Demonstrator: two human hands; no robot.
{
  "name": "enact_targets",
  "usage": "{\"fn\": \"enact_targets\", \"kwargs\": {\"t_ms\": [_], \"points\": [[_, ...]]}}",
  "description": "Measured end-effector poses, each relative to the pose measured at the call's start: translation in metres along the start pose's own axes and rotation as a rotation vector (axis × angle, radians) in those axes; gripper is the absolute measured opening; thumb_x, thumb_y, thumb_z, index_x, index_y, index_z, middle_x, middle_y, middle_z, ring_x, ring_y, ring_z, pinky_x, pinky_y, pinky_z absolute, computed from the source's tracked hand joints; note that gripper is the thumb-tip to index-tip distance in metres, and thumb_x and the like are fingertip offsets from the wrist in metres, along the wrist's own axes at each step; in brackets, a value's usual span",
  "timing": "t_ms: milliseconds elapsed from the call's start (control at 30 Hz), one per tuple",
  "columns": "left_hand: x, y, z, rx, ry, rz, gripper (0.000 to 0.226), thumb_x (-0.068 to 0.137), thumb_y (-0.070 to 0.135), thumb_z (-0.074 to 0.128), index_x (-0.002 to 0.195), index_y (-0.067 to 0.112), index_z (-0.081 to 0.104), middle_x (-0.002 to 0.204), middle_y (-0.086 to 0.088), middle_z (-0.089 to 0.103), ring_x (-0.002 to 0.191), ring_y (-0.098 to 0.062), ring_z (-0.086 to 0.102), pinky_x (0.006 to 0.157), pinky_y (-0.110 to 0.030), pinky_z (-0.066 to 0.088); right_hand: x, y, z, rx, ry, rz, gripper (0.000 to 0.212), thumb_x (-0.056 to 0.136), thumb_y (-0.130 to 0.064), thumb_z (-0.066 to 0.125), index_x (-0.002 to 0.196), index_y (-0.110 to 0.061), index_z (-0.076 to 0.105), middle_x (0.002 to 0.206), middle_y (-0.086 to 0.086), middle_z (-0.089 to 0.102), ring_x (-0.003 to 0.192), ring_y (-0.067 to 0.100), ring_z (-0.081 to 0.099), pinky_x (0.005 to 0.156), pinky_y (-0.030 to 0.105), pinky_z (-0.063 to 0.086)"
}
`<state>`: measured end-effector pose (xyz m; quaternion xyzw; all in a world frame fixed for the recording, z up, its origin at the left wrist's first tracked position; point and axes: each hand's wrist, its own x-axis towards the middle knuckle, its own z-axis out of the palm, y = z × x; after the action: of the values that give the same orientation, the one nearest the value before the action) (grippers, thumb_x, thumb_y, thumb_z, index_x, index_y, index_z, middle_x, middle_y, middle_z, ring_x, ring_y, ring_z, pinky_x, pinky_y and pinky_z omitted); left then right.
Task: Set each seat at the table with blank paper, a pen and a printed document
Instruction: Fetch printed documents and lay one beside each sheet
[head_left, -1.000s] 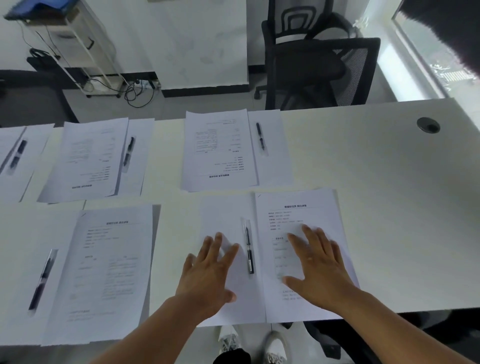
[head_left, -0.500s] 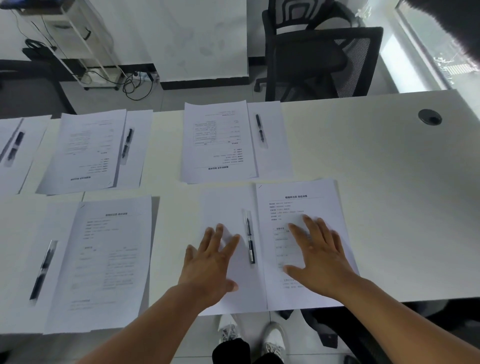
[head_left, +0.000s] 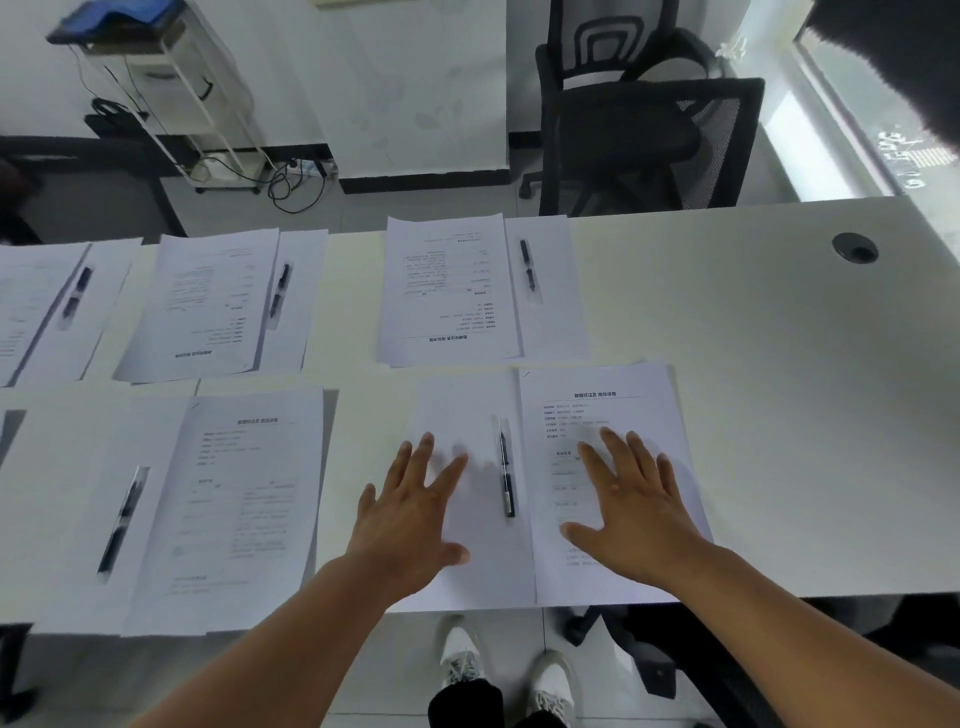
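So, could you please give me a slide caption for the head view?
Left hand flat on blank paper, right hand flat on printed document, pen between them.

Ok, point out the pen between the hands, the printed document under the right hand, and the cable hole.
pen (head_left: 505, 470), head view, mid barrel
printed document (head_left: 597, 400), head view, heading area
cable hole (head_left: 854, 248), head view, centre
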<state>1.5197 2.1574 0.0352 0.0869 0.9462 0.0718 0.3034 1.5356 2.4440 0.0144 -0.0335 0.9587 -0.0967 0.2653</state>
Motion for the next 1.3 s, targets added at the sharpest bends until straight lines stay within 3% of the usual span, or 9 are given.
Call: {"fn": "enact_targets", "kwargs": {"t_ms": [433,667,1300], "points": [[-0.096,-0.044,-0.037,-0.047,0.137,-0.155,0.11,0.096,0.063,0.071,0.172,0.044,-0.005,0.181,0.006,-0.022,0.169,-0.021,-0.016,0.134,-0.06,0.011,-0.032,-0.097,-0.038,-0.019,0.062,-0.255,0.097,0.103,-0.068,0.045,0.172,-0.026,-0.008,0.179,0.004,-0.021,0.165,0.028,-0.02,0.134,0.05,-0.008],[-0.143,-0.09,-0.042,-0.073,0.174,-0.186,0.11,0.096,0.063,0.072,0.172,0.043,-0.005,0.182,0.006,-0.02,0.169,-0.022,-0.014,0.134,-0.06,0.01,-0.048,-0.164,-0.039,-0.04,0.06,-0.302,0.095,0.103,-0.068,0.045,0.172,-0.027,-0.006,0.179,0.003,-0.019,0.166,0.028,-0.018,0.135,0.05,-0.005],[-0.209,-0.319,-0.007,-0.104,0.078,-0.099,0.11,0.095,0.061,0.075,0.173,0.042,0.0,0.183,0.002,-0.009,0.17,-0.024,-0.005,0.134,-0.06,0.015,-0.065,-0.389,0.072,0.009,-0.006,-0.129,0.094,0.101,-0.065,0.046,0.172,-0.023,0.001,0.18,0.007,-0.007,0.166,0.03,-0.009,0.135,0.052,0.001]]}}
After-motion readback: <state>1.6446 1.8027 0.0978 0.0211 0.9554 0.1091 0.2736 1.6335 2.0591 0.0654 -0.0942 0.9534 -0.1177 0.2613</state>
